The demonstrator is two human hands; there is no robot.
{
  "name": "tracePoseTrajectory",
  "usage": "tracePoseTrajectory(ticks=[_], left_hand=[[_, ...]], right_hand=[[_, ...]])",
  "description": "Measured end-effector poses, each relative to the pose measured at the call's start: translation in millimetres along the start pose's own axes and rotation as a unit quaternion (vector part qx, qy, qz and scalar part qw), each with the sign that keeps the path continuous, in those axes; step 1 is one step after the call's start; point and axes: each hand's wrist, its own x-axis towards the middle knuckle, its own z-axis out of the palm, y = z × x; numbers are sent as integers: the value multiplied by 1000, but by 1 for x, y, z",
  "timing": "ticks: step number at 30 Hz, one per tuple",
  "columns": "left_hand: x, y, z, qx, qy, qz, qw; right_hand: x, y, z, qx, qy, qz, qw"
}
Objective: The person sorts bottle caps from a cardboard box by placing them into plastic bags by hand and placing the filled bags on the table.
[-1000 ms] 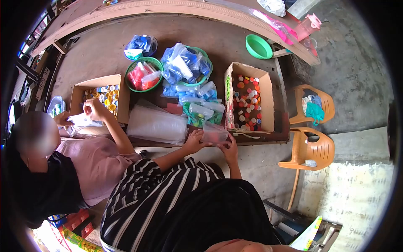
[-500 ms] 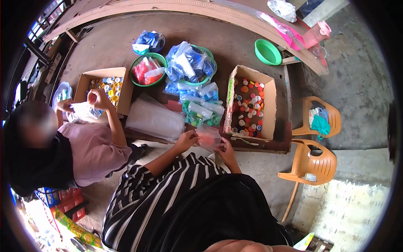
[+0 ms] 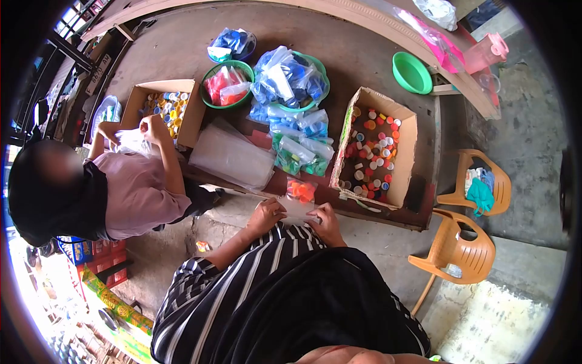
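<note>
A clear plastic bag (image 3: 296,209) stretches between my two hands at the table's front edge. Orange bottle caps (image 3: 301,190) fill its far end, which lies against the table edge. My left hand (image 3: 265,217) pinches the near left corner, and my right hand (image 3: 326,225) pinches the near right corner. Left of the bag lies a stack of flat clear plastic bags (image 3: 233,159). Just beyond it are bags of green caps (image 3: 298,156). To the right stands an open cardboard box (image 3: 407,145) with loose red, orange and white caps inside.
Farther back are a green basket of red-filled bags (image 3: 225,84) and a basin heaped with blue-filled bags (image 3: 290,76). A co-worker (image 3: 139,188) at left handles a bag beside a box of yellow caps (image 3: 173,115). Orange chairs (image 3: 458,249) stand at right.
My hands have drawn the bag's near edge taut and flat toward my lap. The orange caps now sit at its far end by the table. The camera view has shifted slightly.
</note>
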Motion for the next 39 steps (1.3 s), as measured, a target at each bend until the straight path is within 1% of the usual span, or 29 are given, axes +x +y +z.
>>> tracePoseTrajectory(ticks=[1,4,7,10,13,16,19,22,25,28,31,34,37,39], left_hand=[[-3,-3,3,15,-1,-7,1000],[-5,-13,8,42,67,60,995],[-4,-26,8,-1,70,79,994],[-5,-35,12,-113,28,-52,992],[-7,-41,18,-86,-1,-129,988],[-4,-41,31,-148,58,-128,979],[2,-44,32,-119,67,-136,981],[8,-58,34,-28,51,-33,998],[11,-56,32,-80,20,16,996],[11,-33,22,5,5,81,997],[16,-41,26,-9,-37,27,999],[24,-46,25,-5,-37,22,999],[31,-46,26,-4,15,62,998],[36,-51,28,35,19,69,997]], right_hand=[[-3,2,2,-28,13,-36,999],[-6,8,7,6,-9,-28,1000],[-7,19,11,57,-49,9,997],[-12,25,20,86,-25,78,993],[-15,26,23,99,-29,135,985],[-17,25,28,154,35,186,970],[-14,26,26,185,64,178,964],[-9,30,22,149,1,149,978],[-8,18,13,75,-31,152,985],[-9,29,18,38,-26,86,995],[-6,39,15,-26,-20,12,999],[-1,44,15,-71,49,-64,994],[8,51,15,-49,59,-69,995],[11,54,14,4,32,-22,999]])
